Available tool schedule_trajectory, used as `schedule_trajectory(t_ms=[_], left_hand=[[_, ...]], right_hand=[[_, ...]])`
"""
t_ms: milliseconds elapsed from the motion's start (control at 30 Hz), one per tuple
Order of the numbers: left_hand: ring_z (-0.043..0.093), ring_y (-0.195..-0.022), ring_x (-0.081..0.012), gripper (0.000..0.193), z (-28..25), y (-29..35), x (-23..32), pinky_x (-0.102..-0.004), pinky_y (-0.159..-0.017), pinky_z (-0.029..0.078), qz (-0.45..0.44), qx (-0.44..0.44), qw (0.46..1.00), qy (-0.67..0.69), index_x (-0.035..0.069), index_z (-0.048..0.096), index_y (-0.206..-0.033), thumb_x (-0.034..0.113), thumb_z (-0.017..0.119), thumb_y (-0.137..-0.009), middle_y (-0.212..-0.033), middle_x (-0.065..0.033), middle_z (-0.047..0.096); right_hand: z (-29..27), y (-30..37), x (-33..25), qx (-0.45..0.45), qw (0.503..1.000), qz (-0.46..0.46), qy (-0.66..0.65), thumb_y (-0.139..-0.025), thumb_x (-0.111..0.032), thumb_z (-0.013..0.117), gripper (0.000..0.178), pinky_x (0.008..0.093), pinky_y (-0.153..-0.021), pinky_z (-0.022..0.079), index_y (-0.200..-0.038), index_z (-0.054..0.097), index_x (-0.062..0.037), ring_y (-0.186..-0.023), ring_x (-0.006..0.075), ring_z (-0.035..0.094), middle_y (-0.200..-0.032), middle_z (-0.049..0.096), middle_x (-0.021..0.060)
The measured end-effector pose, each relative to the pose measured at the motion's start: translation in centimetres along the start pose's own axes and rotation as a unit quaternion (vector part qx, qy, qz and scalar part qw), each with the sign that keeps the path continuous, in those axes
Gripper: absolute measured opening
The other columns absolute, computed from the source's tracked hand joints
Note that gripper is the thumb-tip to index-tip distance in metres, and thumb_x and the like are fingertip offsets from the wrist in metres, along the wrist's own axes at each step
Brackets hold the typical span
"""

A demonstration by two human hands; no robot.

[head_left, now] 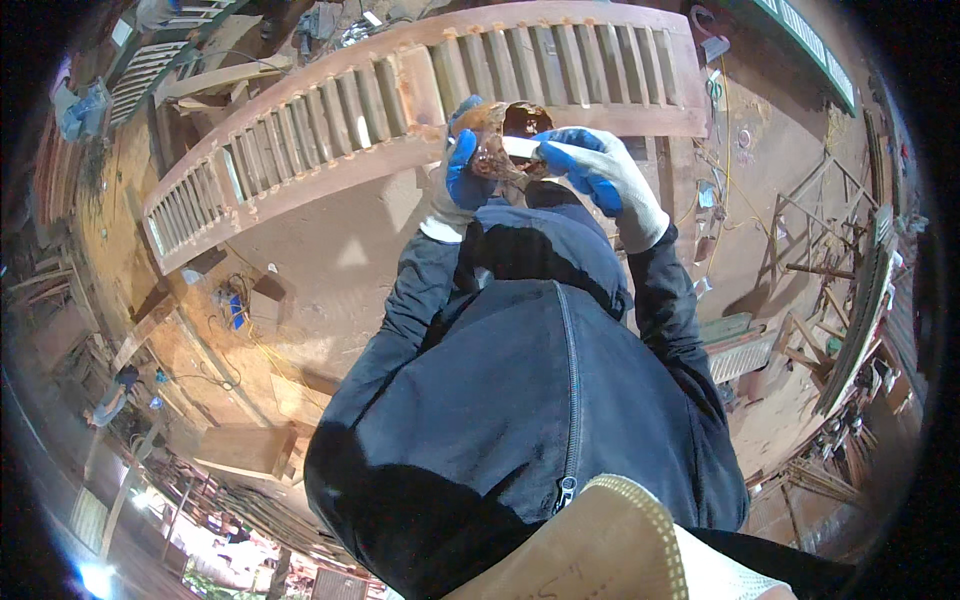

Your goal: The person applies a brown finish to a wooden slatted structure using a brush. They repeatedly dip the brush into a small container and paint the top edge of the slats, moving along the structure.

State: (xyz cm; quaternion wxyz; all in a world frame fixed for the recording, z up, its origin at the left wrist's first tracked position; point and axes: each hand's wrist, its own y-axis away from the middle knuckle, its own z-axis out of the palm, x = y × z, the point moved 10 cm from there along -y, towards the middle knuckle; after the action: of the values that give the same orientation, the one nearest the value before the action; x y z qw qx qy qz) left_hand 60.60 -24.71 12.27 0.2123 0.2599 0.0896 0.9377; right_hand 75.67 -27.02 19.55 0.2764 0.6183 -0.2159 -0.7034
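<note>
In my left hand [460,190], gloved in white and blue, is a rounded, see-through brown container [492,158] with a wide opening. Brown, glossy smears coat its walls. My right hand [608,178], in a matching glove, pinches a flat white strip [520,147] whose other end lies against the container at its opening. What that end touches inside cannot be made out. Both hands are close together in front of my chest. Just beyond them stretches a long, curved wooden louvre panel [345,172] with many slats and brown patches along its frame.
A yellow cord [728,160] trails over the floor at right. Green slatted frames [815,45] are at far right and far left. A wooden box [245,450] sits at lower left, and timber frames [825,190] lean at right. A person [112,398] is at the left edge.
</note>
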Motion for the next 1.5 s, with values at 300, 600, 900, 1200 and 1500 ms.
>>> schedule_trajectory(t_ms=[300, 600, 900, 1200, 1500], left_hand=[[0.04, -0.136, -0.0326, 0.064, -2.0, 2.8, -9.5, -0.0527, -0.112, 0.034, -0.007, 0.04, 0.999, 0.023, 0.014, 0.031, -0.15, 0.047, 0.047, -0.097, -0.149, -0.0114, 0.04], [0.033, -0.14, -0.0315, 0.06, -5.1, 3.4, -11.0, -0.0553, -0.114, 0.028, 0.041, 0.046, 0.998, 0.019, 0.015, 0.034, -0.148, 0.044, 0.046, -0.098, -0.152, -0.0113, 0.036], [0.031, -0.139, -0.0429, 0.069, -15.7, 6.9, -10.8, -0.0689, -0.109, 0.024, -0.001, 0.233, 0.97, 0.066, 0.027, 0.042, -0.144, 0.067, 0.042, -0.088, -0.155, -0.0133, 0.031], [0.042, -0.133, -0.0414, 0.073, -11.5, 5.0, -7.4, -0.0664, -0.103, 0.037, -0.011, 0.058, 0.941, 0.333, 0.028, 0.045, -0.142, 0.071, 0.047, -0.084, -0.149, -0.0157, 0.04], [0.047, -0.13, -0.0382, 0.072, -14.1, 6.2, -10.3, -0.0599, -0.108, 0.036, -0.018, 0.158, 0.947, 0.278, 0.016, 0.049, -0.138, 0.068, 0.04, -0.088, -0.14, -0.015, 0.05]], right_hand=[[-7.5, 1.2, 5.0, -0.088, 0.994, 0.056, -0.037, -0.091, -0.029, 0.067, 0.031, 0.0189, -0.052, 0.032, -0.111, 0.066, -0.0048, -0.06, 0.0019, 0.042, -0.074, 0.053, -0.007], [-6.6, -0.4, 7.2, -0.153, 0.983, 0.063, 0.078, -0.096, -0.028, 0.06, 0.024, 0.0179, -0.054, 0.036, -0.11, 0.059, -0.0072, -0.064, 0.0034, 0.048, -0.081, 0.057, -0.0035], [-10.4, -6.5, 10.3, 0.057, 0.997, -0.041, 0.012, -0.101, -0.028, 0.053, 0.033, 0.016, -0.055, 0.033, -0.129, 0.056, -0.0107, -0.064, -0.0001, 0.043, -0.088, 0.061, -0.0028], [-11.1, -7.0, 8.2, 0.231, 0.844, -0.3, 0.38, -0.093, -0.013, 0.059, 0.034, 0.0377, -0.07, 0.051, -0.127, 0.06, -0.0172, -0.078, 0.0248, 0.065, -0.099, 0.067, 0.0095], [-9.4, -8.1, 9.1, 0.25, 0.726, -0.252, 0.589, -0.089, -0.017, 0.063, 0.037, 0.0403, -0.059, 0.052, -0.126, 0.06, -0.0236, -0.07, 0.0285, 0.063, -0.087, 0.058, 0.0089]])
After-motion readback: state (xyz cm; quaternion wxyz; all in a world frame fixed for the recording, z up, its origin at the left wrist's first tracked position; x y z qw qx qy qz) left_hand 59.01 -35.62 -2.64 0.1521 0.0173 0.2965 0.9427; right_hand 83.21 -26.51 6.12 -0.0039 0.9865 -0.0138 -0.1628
